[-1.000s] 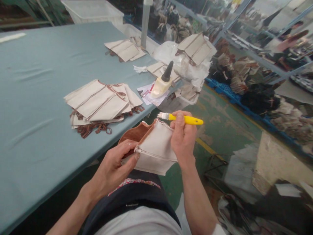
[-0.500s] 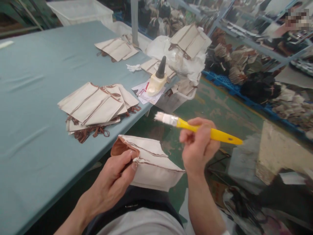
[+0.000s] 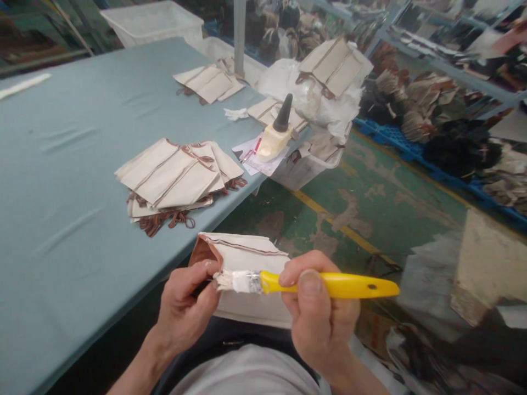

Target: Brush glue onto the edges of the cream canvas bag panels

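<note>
My left hand (image 3: 185, 310) grips the corner of a cream fabric pouch (image 3: 247, 255) with brown trim and brown lining, held over my lap beside the table edge. My right hand (image 3: 321, 312) is closed round the yellow handle of a small brush (image 3: 296, 283). The white bristles touch the pouch's edge right by my left fingertips.
A blue-covered table (image 3: 61, 164) carries a fanned stack of similar cream pieces (image 3: 177, 175), another stack (image 3: 209, 82) farther back, and a glue bottle with a black nozzle (image 3: 275, 134) on paper. A white bin (image 3: 304, 164) stands at the table's end. Green floor lies to the right.
My right hand brought the brush down from mid-air above the pouch to its edge near my left fingers. The pouch turned and sank lower toward my lap.
</note>
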Demonstrator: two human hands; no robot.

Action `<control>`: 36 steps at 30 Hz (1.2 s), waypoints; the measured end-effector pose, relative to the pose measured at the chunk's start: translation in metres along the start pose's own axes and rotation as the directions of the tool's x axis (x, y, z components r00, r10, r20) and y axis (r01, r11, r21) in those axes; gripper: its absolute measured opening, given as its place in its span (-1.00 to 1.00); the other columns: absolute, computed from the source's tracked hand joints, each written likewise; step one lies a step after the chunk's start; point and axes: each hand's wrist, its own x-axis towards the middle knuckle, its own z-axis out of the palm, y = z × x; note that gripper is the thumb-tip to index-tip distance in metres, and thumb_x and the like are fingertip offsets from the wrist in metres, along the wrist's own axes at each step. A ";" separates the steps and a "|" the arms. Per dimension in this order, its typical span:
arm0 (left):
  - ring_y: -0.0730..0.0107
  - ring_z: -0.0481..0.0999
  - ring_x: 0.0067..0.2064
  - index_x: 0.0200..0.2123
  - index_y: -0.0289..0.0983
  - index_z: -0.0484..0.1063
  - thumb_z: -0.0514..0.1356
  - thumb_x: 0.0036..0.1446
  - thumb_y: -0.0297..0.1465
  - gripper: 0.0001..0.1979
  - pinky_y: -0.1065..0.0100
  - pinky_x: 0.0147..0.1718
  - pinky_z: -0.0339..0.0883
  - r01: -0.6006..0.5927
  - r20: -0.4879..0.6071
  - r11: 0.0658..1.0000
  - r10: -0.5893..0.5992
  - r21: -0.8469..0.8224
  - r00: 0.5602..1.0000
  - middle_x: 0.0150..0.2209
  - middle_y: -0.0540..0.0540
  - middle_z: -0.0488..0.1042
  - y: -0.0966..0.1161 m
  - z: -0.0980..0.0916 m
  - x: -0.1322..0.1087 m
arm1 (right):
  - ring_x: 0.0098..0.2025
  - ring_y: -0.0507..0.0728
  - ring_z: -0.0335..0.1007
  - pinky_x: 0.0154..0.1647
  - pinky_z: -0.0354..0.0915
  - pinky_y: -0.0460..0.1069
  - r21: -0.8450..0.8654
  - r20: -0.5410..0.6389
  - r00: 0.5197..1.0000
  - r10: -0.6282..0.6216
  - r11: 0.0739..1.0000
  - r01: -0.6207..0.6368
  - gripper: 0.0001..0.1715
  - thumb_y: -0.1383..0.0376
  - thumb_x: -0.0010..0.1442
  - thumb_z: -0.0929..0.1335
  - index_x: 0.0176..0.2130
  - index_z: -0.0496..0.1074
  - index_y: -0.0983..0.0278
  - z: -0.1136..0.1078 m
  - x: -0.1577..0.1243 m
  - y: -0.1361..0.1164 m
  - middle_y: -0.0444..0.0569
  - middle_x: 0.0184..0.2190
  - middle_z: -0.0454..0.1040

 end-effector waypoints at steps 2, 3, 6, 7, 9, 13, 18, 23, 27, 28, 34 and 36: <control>0.51 0.50 -0.58 -0.36 -0.19 0.53 0.20 0.28 -0.58 -0.78 0.53 -0.52 0.34 -0.027 -0.010 1.000 0.027 0.004 1.000 -0.52 0.10 0.57 0.000 0.000 0.000 | -0.66 -0.01 0.18 -0.70 0.01 -0.09 -0.005 -0.079 0.996 0.031 0.999 -0.031 -0.57 0.06 0.57 0.32 -0.31 0.54 0.17 0.000 0.002 0.000 -0.16 -0.53 0.42; 0.50 0.54 -0.57 -0.34 -0.19 0.55 0.21 0.28 -0.59 -0.79 0.53 -0.50 0.37 -0.036 -0.005 0.999 0.036 0.002 0.999 -0.51 0.09 0.60 -0.001 0.000 0.000 | -0.66 -0.01 0.18 -0.70 0.02 -0.09 -0.014 -0.136 0.990 0.041 0.999 -0.043 -0.56 0.05 0.57 0.32 -0.31 0.53 0.16 0.000 0.003 0.000 -0.17 -0.54 0.40; 0.49 0.56 -0.57 -0.34 -0.19 0.56 0.20 0.27 -0.60 -0.77 0.54 -0.51 0.37 -0.041 -0.005 0.999 0.041 0.025 0.999 -0.51 0.09 0.61 -0.002 0.000 0.000 | -0.66 -0.01 0.16 -0.68 0.07 -0.08 -0.051 -0.090 0.996 -0.007 0.999 0.002 -0.61 0.09 0.57 0.32 -0.28 0.54 0.15 -0.001 0.004 0.003 -0.16 -0.51 0.43; 0.49 0.55 -0.57 -0.35 -0.19 0.55 0.19 0.26 -0.61 -0.77 0.53 -0.52 0.35 -0.035 -0.013 0.999 0.036 0.040 0.999 -0.53 0.09 0.60 -0.002 0.000 0.000 | -0.66 -0.01 0.14 -0.67 0.08 -0.07 -0.051 -0.017 0.999 -0.032 0.998 0.031 -0.64 0.11 0.56 0.33 -0.26 0.56 0.15 -0.001 0.003 0.004 -0.15 -0.49 0.46; 0.49 0.51 -0.59 -0.39 -0.19 0.51 0.17 0.23 -0.62 -0.76 0.51 -0.54 0.33 -0.025 -0.022 0.998 0.026 0.053 0.999 -0.54 0.09 0.56 -0.004 -0.001 -0.001 | -0.67 -0.01 0.09 -0.65 0.09 -0.06 -0.025 0.081 0.995 -0.049 0.998 0.051 -0.67 0.13 0.56 0.33 -0.23 0.57 0.15 -0.001 0.002 0.006 -0.16 -0.50 0.44; 0.42 0.48 -0.55 -0.46 -0.17 0.45 0.16 0.24 -0.58 -0.74 0.44 -0.50 0.35 -0.008 -0.044 0.995 0.013 0.096 0.999 -0.54 0.05 0.52 -0.008 -0.002 -0.002 | -0.67 -0.01 0.13 -0.68 0.01 -0.08 0.041 -0.059 0.998 0.016 0.999 -0.013 -0.64 0.11 0.56 0.33 -0.27 0.54 0.15 0.004 0.001 0.006 -0.19 -0.55 0.37; 0.42 0.53 -0.56 -0.47 -0.18 0.52 0.18 0.19 -0.57 -0.75 0.46 -0.51 0.40 -0.020 -0.032 0.997 0.022 0.072 0.999 -0.54 0.06 0.58 -0.012 0.000 0.003 | -0.68 -0.03 0.07 -0.64 0.14 -0.08 0.074 0.005 0.998 -0.055 0.996 0.055 -0.65 0.10 0.56 0.32 -0.22 0.55 0.18 0.009 -0.003 0.020 -0.20 -0.53 0.40; 0.47 0.50 -0.61 -0.41 -0.21 0.59 0.20 0.19 -0.58 -0.77 0.51 -0.56 0.35 -0.028 -0.086 0.998 0.032 0.048 0.996 -0.55 0.06 0.59 -0.016 0.003 0.001 | -0.71 -0.06 -0.01 -0.72 -0.02 -0.13 0.157 0.038 0.999 -0.010 0.988 0.004 -0.65 0.15 0.58 0.30 -0.22 0.54 0.20 0.007 -0.003 0.028 -0.25 -0.57 0.27; 0.46 0.48 -0.57 -0.41 -0.22 0.59 0.25 0.24 -0.52 -0.82 0.50 -0.54 0.33 0.055 -0.061 0.998 -0.055 0.006 0.997 -0.52 0.04 0.59 -0.017 0.004 -0.001 | -0.70 -0.08 0.03 -0.75 -0.09 -0.18 0.197 -0.081 0.996 0.028 0.980 -0.011 -0.59 0.07 0.56 0.35 -0.31 0.49 0.20 0.013 0.009 0.020 -0.25 -0.56 0.28; 0.46 0.46 -0.57 -0.43 -0.23 0.58 0.26 0.25 -0.50 -0.81 0.49 -0.54 0.31 0.086 -0.051 0.996 -0.087 -0.008 0.995 -0.53 0.03 0.57 -0.016 0.004 -0.001 | -0.70 -0.09 0.02 -0.75 -0.09 -0.19 0.203 -0.094 0.995 0.042 0.979 -0.022 -0.56 0.04 0.55 0.36 -0.33 0.48 0.21 0.017 0.013 0.019 -0.26 -0.56 0.27; 0.38 0.63 -0.35 -0.15 -0.24 0.72 0.25 0.36 -0.43 -0.81 0.49 -0.32 0.48 0.289 0.091 0.948 -0.278 -0.136 0.956 -0.26 -0.07 0.72 -0.013 0.006 0.002 | -0.70 -0.08 -0.08 -0.71 -0.06 -0.19 0.267 -0.174 0.972 0.156 0.958 -0.106 -0.48 -0.07 0.50 0.36 -0.36 0.46 0.22 0.026 0.038 0.043 -0.35 -0.66 0.08; 0.34 0.65 -0.28 -0.03 -0.23 0.74 0.27 0.41 -0.34 -0.77 0.49 -0.27 0.50 0.395 0.170 0.892 -0.364 -0.219 0.916 -0.17 -0.11 0.74 -0.013 0.007 0.002 | -0.69 -0.07 -0.06 -0.68 0.00 -0.19 0.259 -0.221 0.958 0.183 0.958 -0.123 -0.48 -0.09 0.49 0.36 -0.34 0.46 0.22 0.019 0.047 0.054 -0.35 -0.68 0.09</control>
